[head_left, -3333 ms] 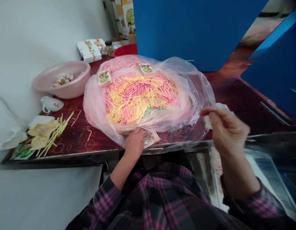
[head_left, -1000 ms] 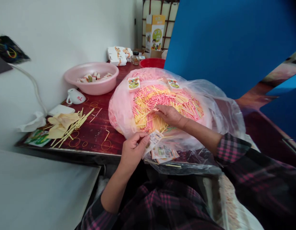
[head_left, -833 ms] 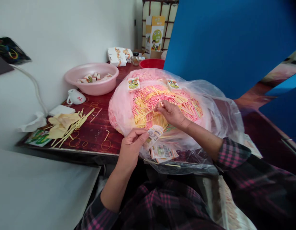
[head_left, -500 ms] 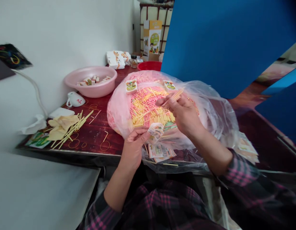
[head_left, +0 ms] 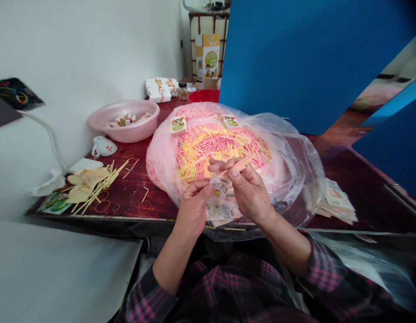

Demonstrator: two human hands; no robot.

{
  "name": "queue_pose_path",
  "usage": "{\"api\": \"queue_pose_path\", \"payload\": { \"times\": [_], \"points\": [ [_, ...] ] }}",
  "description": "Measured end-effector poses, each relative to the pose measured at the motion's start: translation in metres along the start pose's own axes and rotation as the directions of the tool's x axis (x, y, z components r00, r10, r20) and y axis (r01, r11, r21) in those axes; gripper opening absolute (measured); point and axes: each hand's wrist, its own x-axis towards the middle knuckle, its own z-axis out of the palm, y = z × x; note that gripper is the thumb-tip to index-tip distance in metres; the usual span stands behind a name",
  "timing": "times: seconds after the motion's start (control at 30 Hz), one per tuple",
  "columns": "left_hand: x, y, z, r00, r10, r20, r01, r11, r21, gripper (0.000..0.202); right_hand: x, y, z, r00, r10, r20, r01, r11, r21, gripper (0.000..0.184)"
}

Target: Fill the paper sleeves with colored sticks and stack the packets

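Between the thumb and fingers of my left hand is a small printed packet, partly see-through. Close beside it, my right hand pinches a small bundle of thin pale orange sticks. Its fingertips are right by the packet's upper edge; whether they touch it I cannot tell. Beyond both hands a large clear plastic bag lies spread wide, heaped with pink and yellow sticks. Two filled packets rest on the heap. Under my hands, more flat printed packets lie at the table's front edge.
A pink basin holding filled packets stands at the back left, near a white mug. Loose yellow sticks and rubber bands lie at left. More flat packets lie at right. A blue panel rises behind.
My right hand has come down and left with its sticks, from over the heap to beside the packet. My left hand keeps holding the packet. The camera view has shifted slightly.
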Motion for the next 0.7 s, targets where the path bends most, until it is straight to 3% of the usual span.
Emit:
{"api": "queue_pose_path", "payload": {
  "times": [0.2, 0.37, 0.47, 0.57, 0.63, 0.7],
  "points": [
    [0.001, -0.006, 0.001, 1.0, -0.011, 0.018, 0.011, 1.0, 0.023, 0.029, 0.0, 0.001, -0.003, 0.997, 0.062, 0.04, -0.065, 0.995, 0.075, 0.023],
    [0.001, -0.007, 0.0, 0.999, 0.034, 0.04, -0.037, 0.997, 0.07, 0.023, -0.001, 0.0, -0.002, 0.999, 0.053, 0.001, -0.053, 0.996, -0.069, 0.032],
    [0.0, -0.005, 0.003, 0.996, 0.094, -0.006, -0.094, 0.994, 0.055, 0.023, -0.004, -0.003, -0.007, 0.996, 0.011, -0.094, -0.026, 0.988, -0.155, 0.032],
    [-0.002, -0.002, 0.007, 0.988, 0.155, -0.023, -0.154, 0.986, 0.064, 0.024, -0.008, -0.002, -0.014, 0.981, 0.127, -0.145, -0.146, 0.981, -0.131, 0.037],
    [-0.005, -0.001, 0.01, 0.992, 0.13, 0.002, -0.129, 0.989, 0.07, 0.025, -0.01, 0.0, -0.018, 0.964, 0.233, -0.127, -0.243, 0.967, -0.075, 0.036],
    [-0.007, 0.0, 0.013, 0.998, 0.061, 0.035, -0.063, 0.995, 0.082, 0.031, -0.011, 0.002, -0.023, 0.955, 0.261, -0.14, -0.267, 0.964, -0.019, 0.032]
  ]
}}
